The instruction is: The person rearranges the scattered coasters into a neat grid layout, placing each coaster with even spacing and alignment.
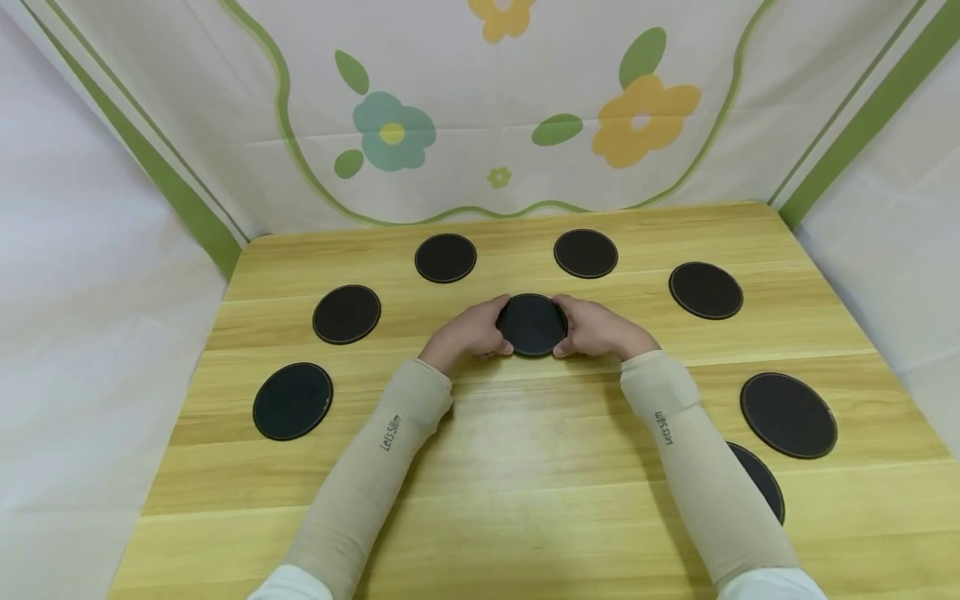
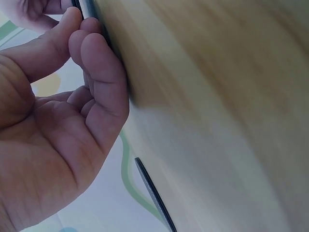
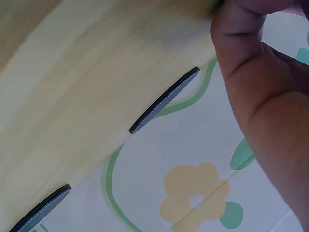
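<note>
In the head view a round black coaster (image 1: 532, 325) is at the middle of the table, between both hands. My left hand (image 1: 480, 327) grips its left edge and my right hand (image 1: 592, 327) its right edge, thumbs on the near side. The left wrist view shows the left hand (image 2: 63, 106) with fingertips curled against the coaster's dark edge, close over the wood. Bent fingers of the right hand (image 3: 263, 63) show in the right wrist view, where the held coaster is mostly hidden.
Around the held one, several black coasters lie flat in an arc, among them a back left coaster (image 1: 446, 257), a back right coaster (image 1: 586, 253) and a far left coaster (image 1: 293, 401). The right forearm partly covers another coaster (image 1: 761, 483). A flowered curtain (image 1: 465, 150) hangs behind the wooden table (image 1: 525, 500).
</note>
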Motion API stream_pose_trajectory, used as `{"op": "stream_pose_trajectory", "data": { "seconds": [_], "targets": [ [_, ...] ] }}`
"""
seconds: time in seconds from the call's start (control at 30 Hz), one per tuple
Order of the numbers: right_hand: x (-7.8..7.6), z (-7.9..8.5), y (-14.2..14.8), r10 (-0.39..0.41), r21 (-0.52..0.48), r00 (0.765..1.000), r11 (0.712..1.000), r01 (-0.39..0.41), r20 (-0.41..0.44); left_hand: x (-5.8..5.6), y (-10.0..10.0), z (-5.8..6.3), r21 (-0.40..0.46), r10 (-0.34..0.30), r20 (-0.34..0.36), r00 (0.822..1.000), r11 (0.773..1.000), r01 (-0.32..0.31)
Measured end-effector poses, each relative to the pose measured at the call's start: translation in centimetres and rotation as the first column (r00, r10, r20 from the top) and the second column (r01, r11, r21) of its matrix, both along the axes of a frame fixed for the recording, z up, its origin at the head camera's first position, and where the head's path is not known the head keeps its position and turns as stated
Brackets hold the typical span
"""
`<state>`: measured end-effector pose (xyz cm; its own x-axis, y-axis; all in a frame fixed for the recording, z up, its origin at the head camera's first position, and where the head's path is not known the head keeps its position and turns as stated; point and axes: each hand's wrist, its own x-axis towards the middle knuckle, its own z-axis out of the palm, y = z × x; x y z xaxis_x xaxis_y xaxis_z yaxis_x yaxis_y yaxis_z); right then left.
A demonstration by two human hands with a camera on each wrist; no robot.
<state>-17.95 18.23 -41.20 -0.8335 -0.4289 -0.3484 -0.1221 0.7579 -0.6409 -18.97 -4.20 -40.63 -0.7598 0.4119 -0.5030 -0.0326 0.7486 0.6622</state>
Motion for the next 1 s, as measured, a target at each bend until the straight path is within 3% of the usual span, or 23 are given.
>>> {"op": "stream_pose_trajectory", "data": {
  "seconds": [0.5,1.0],
  "targets": [
    [-0.2,0.2,-3.9,0.029,-0.008,0.999,1.000,-0.030,-0.044,0.2,-3.9,0.0,-0.037,-0.031,-0.059,0.998,0.999,0.029],
    [0.0,-0.1,-9.8,0.084,0.007,0.994,0.996,-0.084,-0.076,1.0,-10.0,0.2,0.020,0.032,-0.007,0.999,0.999,-0.031]
  ]
}}
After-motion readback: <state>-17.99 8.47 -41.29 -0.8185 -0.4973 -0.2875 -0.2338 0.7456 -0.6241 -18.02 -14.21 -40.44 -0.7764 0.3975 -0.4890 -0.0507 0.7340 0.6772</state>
